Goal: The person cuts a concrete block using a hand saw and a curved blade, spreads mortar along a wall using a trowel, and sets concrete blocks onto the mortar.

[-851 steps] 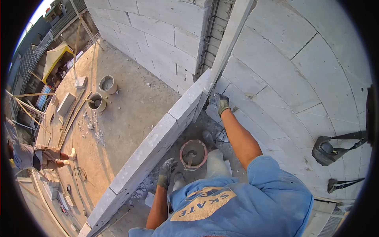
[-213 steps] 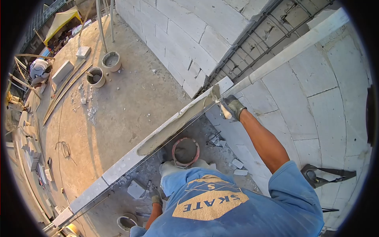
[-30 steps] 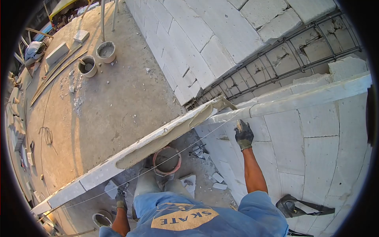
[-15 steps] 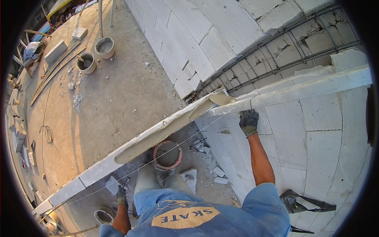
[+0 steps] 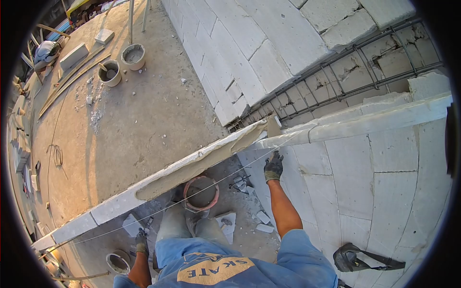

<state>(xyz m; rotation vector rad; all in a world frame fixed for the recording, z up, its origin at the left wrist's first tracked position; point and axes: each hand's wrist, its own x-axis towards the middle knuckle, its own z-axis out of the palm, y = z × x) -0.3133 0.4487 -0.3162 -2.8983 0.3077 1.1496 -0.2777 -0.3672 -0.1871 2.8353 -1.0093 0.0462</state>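
My right hand (image 5: 273,165), in a dark glove, is closed round the handle of a trowel. The trowel's blade (image 5: 273,126) shows beyond the long pale beam (image 5: 365,120), at the far end of the low block wall (image 5: 115,204). Wet mortar (image 5: 192,168) lies in a long strip on top of this wall, beside the blade. A taut string (image 5: 165,207) crosses near the wall. My gloved left hand (image 5: 141,241) hangs low on the near side of the wall, close to a broken white block (image 5: 131,225); its fingers are too small to read.
A mortar bucket (image 5: 217,196) stands before my legs, another container (image 5: 118,262) at lower left. Beyond the wall are two buckets (image 5: 110,73) (image 5: 133,56), planks (image 5: 72,86) and a crouching person (image 5: 46,51). Rebar (image 5: 336,91) fills the wall gap. A black bag (image 5: 346,258) hangs right.
Since half a second ago, my right hand has shifted left and the trowel blade has turned from flat to steeper. Compared with the oldest frame, mortar now covers part of the wall top.
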